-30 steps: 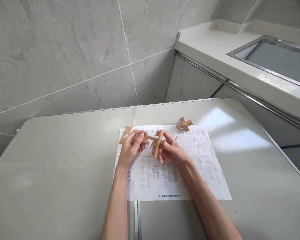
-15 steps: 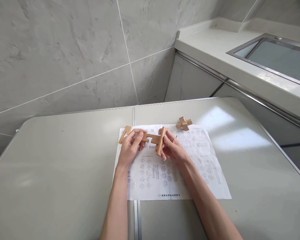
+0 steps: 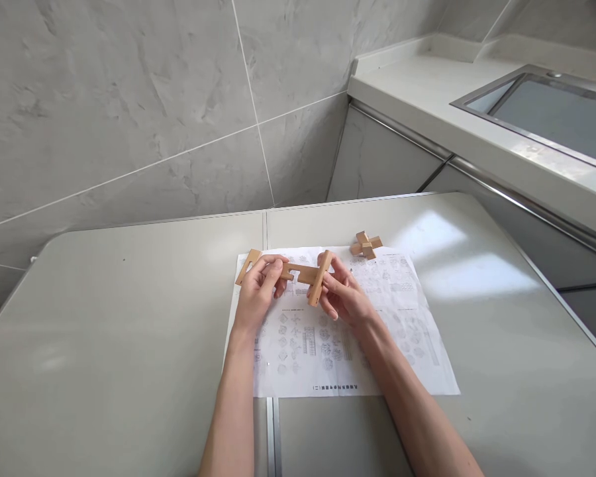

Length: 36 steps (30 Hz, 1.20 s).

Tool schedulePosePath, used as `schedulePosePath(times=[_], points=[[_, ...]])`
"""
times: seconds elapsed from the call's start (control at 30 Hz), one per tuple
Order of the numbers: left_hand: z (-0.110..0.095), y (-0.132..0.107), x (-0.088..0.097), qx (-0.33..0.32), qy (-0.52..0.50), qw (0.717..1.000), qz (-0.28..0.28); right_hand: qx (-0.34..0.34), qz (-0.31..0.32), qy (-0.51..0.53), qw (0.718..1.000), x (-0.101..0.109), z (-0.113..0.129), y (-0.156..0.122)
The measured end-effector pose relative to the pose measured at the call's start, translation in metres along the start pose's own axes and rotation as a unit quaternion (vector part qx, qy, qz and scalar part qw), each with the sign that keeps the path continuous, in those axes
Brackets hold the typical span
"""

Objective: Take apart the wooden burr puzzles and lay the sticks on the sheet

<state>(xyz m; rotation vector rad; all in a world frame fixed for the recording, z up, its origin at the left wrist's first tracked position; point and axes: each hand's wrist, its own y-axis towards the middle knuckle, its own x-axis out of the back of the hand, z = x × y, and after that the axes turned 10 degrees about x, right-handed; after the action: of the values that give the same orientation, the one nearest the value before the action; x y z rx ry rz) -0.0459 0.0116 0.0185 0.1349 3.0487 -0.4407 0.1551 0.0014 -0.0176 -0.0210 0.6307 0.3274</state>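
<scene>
The notched wooden slat is pinched at its left end by the left hand, its long axis running left to right above the printed sheet. Across its right part, the wooden crossbar is pinched by the nearer right hand, slanted near-left to far-right; whether the pieces are interlocked cannot be told.

Both forearms and both hands are bare.
</scene>
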Motion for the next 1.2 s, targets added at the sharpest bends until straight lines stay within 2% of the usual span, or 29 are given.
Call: schedulePosePath(times=[0.23,0.33,0.43,0.57,0.73,0.87,1.03,1.2], points=[[0.001,0.002,0.001,-0.011,-0.01,0.999,-0.029,0.006,-0.004,0.03,1.0,0.003,-0.002,0.002],[0.002,0.004,0.003,-0.019,-0.011,0.997,-0.078,0.042,-0.056,0.026,0.997,0.004,0.001,0.002],[0.004,0.005,0.003,-0.022,0.007,0.993,-0.119,0.042,-0.127,-0.042,0.99,0.002,0.002,0.003],[0.011,0.006,-0.002,-0.052,0.09,0.984,-0.142,0.047,-0.17,-0.126,0.976,-0.009,-0.002,0.006],[0.02,0.008,-0.004,-0.098,0.241,0.95,-0.174,0.107,-0.194,-0.313,0.924,-0.021,-0.01,0.006],[0.022,0.009,-0.004,-0.121,0.301,0.93,-0.175,0.133,-0.214,-0.4,0.881,-0.021,-0.014,0.005],[0.02,0.006,-0.006,-0.123,0.337,0.927,-0.114,0.13,-0.228,-0.494,0.829,-0.02,-0.017,0.003],[0.021,0.003,-0.008,-0.132,0.385,0.91,-0.076,0.129,-0.251,-0.597,0.751,-0.019,-0.021,0.004]])
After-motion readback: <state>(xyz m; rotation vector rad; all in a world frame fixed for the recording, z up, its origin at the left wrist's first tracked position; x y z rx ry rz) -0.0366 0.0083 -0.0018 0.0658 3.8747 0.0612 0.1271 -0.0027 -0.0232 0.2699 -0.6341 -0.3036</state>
